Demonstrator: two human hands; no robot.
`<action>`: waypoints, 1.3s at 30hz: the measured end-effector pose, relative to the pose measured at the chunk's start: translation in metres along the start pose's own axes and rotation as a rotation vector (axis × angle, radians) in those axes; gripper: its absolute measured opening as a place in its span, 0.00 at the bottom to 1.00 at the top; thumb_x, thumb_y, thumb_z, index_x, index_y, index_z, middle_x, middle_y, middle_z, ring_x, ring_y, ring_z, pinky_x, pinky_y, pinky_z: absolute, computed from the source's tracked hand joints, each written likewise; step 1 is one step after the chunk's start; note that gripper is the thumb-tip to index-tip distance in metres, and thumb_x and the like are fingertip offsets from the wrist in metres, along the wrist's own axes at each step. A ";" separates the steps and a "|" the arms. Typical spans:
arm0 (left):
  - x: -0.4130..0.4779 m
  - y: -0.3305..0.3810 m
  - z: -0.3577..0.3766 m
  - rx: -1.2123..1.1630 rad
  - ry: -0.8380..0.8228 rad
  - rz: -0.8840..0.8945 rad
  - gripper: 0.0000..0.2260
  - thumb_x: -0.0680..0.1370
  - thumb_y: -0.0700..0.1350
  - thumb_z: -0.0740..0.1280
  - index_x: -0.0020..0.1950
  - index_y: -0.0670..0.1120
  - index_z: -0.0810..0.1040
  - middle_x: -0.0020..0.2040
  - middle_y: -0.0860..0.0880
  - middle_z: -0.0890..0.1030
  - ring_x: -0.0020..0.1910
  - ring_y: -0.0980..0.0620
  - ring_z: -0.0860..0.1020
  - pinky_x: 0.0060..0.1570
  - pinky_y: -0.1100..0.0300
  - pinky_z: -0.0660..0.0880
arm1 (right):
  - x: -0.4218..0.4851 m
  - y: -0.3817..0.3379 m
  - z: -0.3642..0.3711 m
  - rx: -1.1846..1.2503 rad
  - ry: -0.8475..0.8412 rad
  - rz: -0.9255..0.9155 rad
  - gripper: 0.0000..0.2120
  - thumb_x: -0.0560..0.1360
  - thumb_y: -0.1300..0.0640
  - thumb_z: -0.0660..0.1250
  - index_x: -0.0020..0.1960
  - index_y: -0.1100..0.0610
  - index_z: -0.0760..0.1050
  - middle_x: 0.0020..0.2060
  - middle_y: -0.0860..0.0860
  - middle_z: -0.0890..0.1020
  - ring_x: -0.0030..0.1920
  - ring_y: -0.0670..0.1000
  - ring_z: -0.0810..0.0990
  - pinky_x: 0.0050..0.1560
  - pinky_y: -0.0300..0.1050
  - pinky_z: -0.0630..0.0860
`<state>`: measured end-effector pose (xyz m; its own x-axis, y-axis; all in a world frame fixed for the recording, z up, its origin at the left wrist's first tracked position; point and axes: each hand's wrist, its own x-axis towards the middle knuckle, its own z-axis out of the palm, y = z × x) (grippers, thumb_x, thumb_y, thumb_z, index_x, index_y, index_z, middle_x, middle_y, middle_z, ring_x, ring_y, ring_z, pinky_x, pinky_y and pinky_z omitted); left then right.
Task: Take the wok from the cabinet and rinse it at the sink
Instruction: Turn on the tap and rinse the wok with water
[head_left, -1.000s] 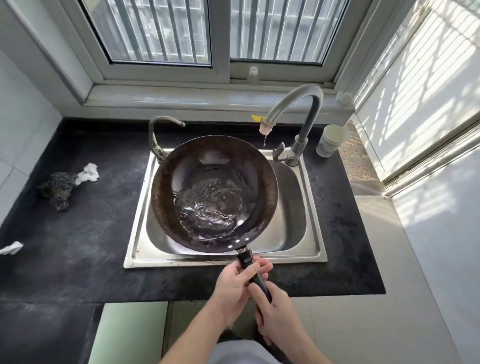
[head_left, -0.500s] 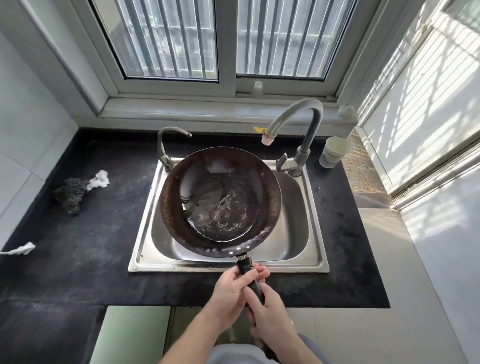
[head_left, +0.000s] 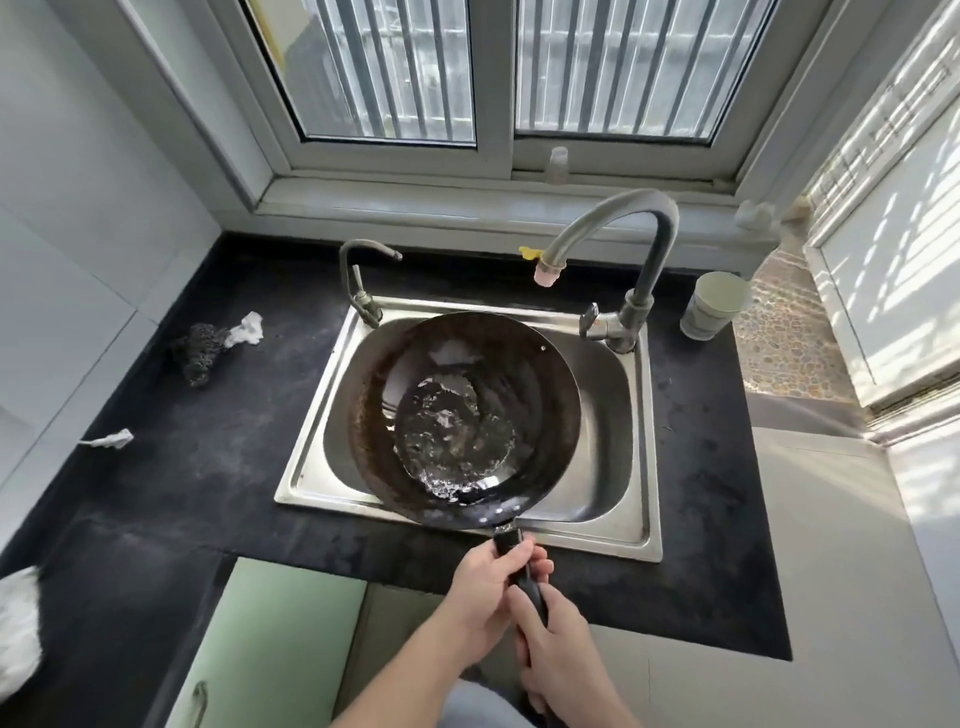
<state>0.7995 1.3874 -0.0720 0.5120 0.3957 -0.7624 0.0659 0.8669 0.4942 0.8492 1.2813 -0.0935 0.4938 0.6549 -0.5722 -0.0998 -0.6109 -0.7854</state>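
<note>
Overhead, we grip the wok's (head_left: 462, 415) black handle (head_left: 511, 548) with both hands, left hand (head_left: 483, 582) ahead of right hand (head_left: 561, 654), fingers curled round it. The wok sits over the sink (head_left: 644, 467), water (head_left: 452, 441) pooled inside. Tilt too sharply, we judge, and water slops onto the counter (head_left: 208, 441).

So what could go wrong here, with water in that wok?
The water pools at the near side of the wok; tipping further could spill it onto the counter, not into the sink. The left hand and right hand grip only the handle, so the loaded wok could twist.
</note>
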 end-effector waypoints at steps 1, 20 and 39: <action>0.001 0.001 -0.001 0.034 0.001 0.013 0.04 0.80 0.36 0.65 0.50 0.36 0.78 0.41 0.42 0.80 0.40 0.48 0.80 0.47 0.54 0.78 | 0.000 -0.002 0.002 0.035 -0.009 0.013 0.10 0.79 0.47 0.66 0.44 0.52 0.78 0.24 0.47 0.78 0.24 0.42 0.73 0.29 0.43 0.69; -0.002 0.031 -0.072 0.350 -0.093 0.034 0.03 0.80 0.37 0.65 0.50 0.37 0.77 0.40 0.43 0.82 0.37 0.51 0.82 0.46 0.55 0.81 | -0.018 -0.021 0.091 0.289 0.126 0.124 0.11 0.82 0.52 0.63 0.46 0.58 0.77 0.24 0.50 0.74 0.19 0.48 0.68 0.18 0.40 0.65; 0.002 0.037 -0.042 0.381 -0.106 0.045 0.11 0.81 0.38 0.65 0.57 0.29 0.75 0.41 0.41 0.82 0.38 0.51 0.83 0.40 0.61 0.80 | -0.003 -0.020 0.060 0.199 0.125 0.042 0.14 0.80 0.49 0.63 0.44 0.59 0.76 0.25 0.51 0.77 0.20 0.49 0.71 0.21 0.41 0.66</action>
<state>0.7672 1.4332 -0.0731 0.6060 0.3795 -0.6991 0.3445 0.6669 0.6607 0.7980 1.3182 -0.0897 0.5874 0.5628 -0.5816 -0.2847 -0.5289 -0.7995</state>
